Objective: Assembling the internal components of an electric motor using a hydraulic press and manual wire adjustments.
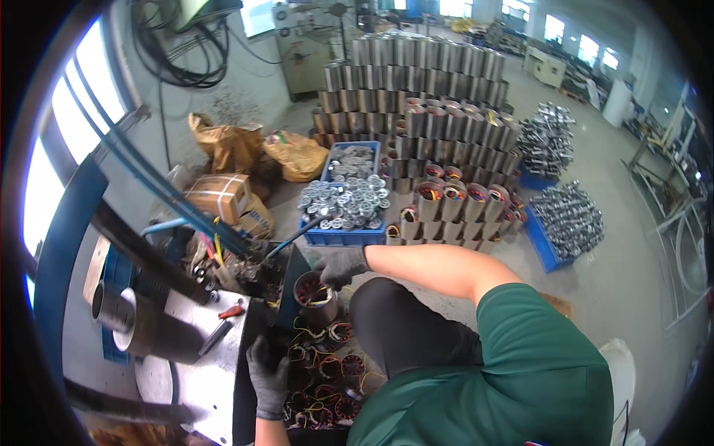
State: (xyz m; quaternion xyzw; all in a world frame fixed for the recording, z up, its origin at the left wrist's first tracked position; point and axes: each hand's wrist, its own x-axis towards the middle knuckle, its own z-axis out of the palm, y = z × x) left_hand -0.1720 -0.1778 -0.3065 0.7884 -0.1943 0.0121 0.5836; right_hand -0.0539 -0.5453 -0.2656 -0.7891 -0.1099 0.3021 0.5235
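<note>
Both my hands wear dark grey gloves. My right hand (341, 267) reaches in from the right, its fingers closed on the rim of a metal motor housing (320, 313). This open-topped tube holds a ring of windings and loose coloured wires. It stands upright beside the machine table. My left hand (268, 377) is at the table's near right edge, thumb and fingers apart, with nothing visible in it. Just right of that hand, several wound stators (352, 365) with red rings and yellow wires sit low down, partly in shadow.
A red-handled tool (231, 311) and a black-handled tool (215, 337) lie on the metal machine table (195, 386). A thick steel cylinder (160, 331) rises there. Ahead are a blue crate of metal rings (346, 236) and stacked housings (437, 134); metal parts (569, 219) fill a crate at right.
</note>
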